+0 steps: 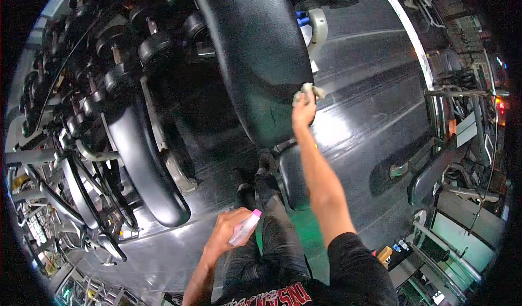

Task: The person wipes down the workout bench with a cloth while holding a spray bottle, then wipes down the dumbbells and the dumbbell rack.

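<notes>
A black padded bench (261,50) runs from the top of the view down to the middle. My right hand (304,110) is closed on a pale crumpled cloth (309,92) at the bench's right edge, near its lower end. Lower left, my left hand (225,230) is wrapped round a translucent bottle (243,231) with a pink top, in front of my legs. Below the long pad is a smaller black seat pad (293,178).
Racks of dumbbells (155,48) fill the upper left. Another black bench (144,164) stands left of my legs. At the right are a low black pad (427,182) and metal frames. A white line (405,23) crosses the dark floor.
</notes>
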The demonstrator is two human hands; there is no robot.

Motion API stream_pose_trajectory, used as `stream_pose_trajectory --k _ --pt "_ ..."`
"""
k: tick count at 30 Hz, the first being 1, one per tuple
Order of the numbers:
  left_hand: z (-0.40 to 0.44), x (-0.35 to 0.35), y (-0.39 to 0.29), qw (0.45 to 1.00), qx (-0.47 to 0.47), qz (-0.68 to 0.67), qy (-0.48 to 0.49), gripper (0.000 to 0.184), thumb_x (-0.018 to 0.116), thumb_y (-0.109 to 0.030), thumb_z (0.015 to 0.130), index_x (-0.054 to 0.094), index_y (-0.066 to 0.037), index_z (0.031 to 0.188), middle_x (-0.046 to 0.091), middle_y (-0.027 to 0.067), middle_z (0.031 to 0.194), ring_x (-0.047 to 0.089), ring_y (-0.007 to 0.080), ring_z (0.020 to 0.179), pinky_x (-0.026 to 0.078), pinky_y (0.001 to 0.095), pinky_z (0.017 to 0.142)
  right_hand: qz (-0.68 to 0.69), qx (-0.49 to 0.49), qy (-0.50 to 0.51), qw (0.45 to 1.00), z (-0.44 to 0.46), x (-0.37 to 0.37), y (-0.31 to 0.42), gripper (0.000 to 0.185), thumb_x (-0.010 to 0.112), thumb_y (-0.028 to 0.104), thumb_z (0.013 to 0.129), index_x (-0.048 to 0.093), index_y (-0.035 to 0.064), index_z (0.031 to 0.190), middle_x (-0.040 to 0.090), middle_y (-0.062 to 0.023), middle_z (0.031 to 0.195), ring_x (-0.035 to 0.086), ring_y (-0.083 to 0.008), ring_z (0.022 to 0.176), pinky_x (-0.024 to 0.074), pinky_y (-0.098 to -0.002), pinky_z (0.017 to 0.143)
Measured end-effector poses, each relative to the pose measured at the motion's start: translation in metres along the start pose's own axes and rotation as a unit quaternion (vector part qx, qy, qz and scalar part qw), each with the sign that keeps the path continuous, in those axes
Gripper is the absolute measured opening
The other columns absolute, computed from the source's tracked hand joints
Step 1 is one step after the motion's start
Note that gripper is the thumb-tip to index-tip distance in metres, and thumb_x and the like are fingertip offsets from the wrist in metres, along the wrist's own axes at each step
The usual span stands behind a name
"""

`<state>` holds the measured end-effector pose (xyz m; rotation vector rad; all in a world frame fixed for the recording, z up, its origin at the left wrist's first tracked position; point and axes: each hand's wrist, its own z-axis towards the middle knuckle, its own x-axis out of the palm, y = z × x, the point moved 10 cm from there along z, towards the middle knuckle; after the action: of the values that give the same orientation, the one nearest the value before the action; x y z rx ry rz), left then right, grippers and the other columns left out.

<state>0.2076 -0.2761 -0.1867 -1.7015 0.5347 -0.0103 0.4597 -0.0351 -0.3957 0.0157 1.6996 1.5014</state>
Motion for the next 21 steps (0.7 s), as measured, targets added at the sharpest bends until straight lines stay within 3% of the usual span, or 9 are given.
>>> stream_pose_trajectory --k 1,2,3,6,7,10,13,15,21 --pt "0.000 -0.001 -0.001 1.000 0.007 -0.011 -0.010 0.016 0.070 -0.004 0.076 0.065 -0.002 0.090 0.066 0.0139 0.082 0.065 0.0293 0.070 0.052 0.0337 0.064 0.003 -0.009 0.027 1.000 -0.022 0.007 0.033 0.038 0.063 0.019 0.087 0.062 0.0023 0.121 0.066 -0.0229 0.104 0.062 -0.0382 0.095 0.0465 -0.0433 0.085" --pt "0.000 -0.001 -0.001 1.000 0.005 -0.009 -0.010 0.016 0.070 -0.004 0.076 0.065 -0.002 0.090 0.066 0.0139 0.082 0.065 0.0293 0.070 0.052 0.0337 0.064 -0.093 -0.058 0.068 0.992 -0.045 0.046 0.020 0.040 0.062 0.014 0.085 0.060 0.0051 0.125 0.062 -0.0219 0.107 0.058 -0.0390 0.097 0.0447 -0.0450 0.086" --pt "0.000 0.000 -0.001 1.000 0.002 -0.004 -0.007 0.016 0.070 -0.004 0.076 0.065 -0.001 0.091 0.066 0.0139 0.082 0.066 0.0291 0.071 0.052 0.0339 0.065 -0.065 -0.059 0.053 0.995 -0.081 0.033 0.075 0.039 0.061 0.004 0.078 0.064 0.0123 0.116 0.053 -0.0201 0.108 0.051 -0.0391 0.100 0.0435 -0.0461 0.086" --pt "-0.006 -0.001 -0.001 1.000 -0.003 0.002 -0.004 0.016 0.070 -0.004 0.076 0.065 -0.001 0.091 0.066 0.0140 0.082 0.066 0.0290 0.072 0.052 0.0340 0.066 -0.090 -0.244 0.161 0.952 -0.144 0.059 0.117 0.055 0.064 0.002 0.075 0.058 0.0220 0.125 0.052 -0.0195 0.113 0.050 -0.0399 0.104 0.0445 -0.0465 0.086" --pt "-0.006 -0.003 -0.001 1.000 0.001 0.003 -0.008 0.015 0.070 -0.003 0.076 0.065 -0.001 0.091 0.066 0.0141 0.082 0.066 0.0290 0.072 0.052 0.0339 0.065 -0.163 -0.297 0.236 0.911 -0.155 0.072 0.123 0.055 0.062 0.002 0.075 0.059 0.0250 0.124 0.053 -0.0163 0.116 0.051 -0.0357 0.105 0.0450 -0.0440 0.084" --pt "-0.006 -0.003 0.000 1.000 -0.016 -0.003 0.002 0.013 0.069 -0.002 0.077 0.066 -0.001 0.090 0.066 0.0145 0.083 0.066 0.0292 0.073 0.052 0.0333 0.066 -0.219 -0.539 0.289 0.761 -0.177 0.075 0.120 0.042 0.052 0.016 0.084 0.059 0.0291 0.124 0.055 -0.0063 0.113 0.051 -0.0248 0.103 0.0416 -0.0434 0.087" --pt "-0.008 -0.004 0.001 1.000 -0.013 -0.008 -0.001 0.013 0.068 -0.001 0.078 0.066 0.000 0.090 0.066 0.0153 0.084 0.066 0.0298 0.073 0.052 0.0328 0.066 -0.242 -0.660 0.347 0.621 -0.147 0.062 0.104 0.038 0.052 0.021 0.085 0.060 0.0336 0.120 0.054 -0.0019 0.110 0.052 -0.0219 0.104 0.0420 -0.0397 0.086" --pt "-0.008 -0.006 -0.002 1.000 -0.001 -0.007 -0.014 0.014 0.069 -0.001 0.076 0.065 -0.001 0.089 0.066 0.0135 0.084 0.065 0.0288 0.070 0.051 0.0334 0.064 -0.279 -0.642 0.350 0.622 -0.095 0.045 0.095 0.035 0.054 0.019 0.083 0.063 0.0337 0.114 0.054 -0.0007 0.108 0.052 -0.0215 0.104 0.0422 -0.0391 0.085" --pt "-0.012 -0.004 0.002 0.999 0.007 -0.015 -0.037 0.017 0.070 0.000 0.073 0.064 -0.001 0.089 0.065 0.0128 0.083 0.065 0.0286 0.069 0.051 0.0341 0.061 -0.303 -0.456 0.182 0.817 0.005 0.001 0.051 0.030 0.061 0.013 0.082 0.067 0.0225 0.109 0.057 -0.0064 0.109 0.054 -0.0276 0.101 0.0457 -0.0412 0.081"
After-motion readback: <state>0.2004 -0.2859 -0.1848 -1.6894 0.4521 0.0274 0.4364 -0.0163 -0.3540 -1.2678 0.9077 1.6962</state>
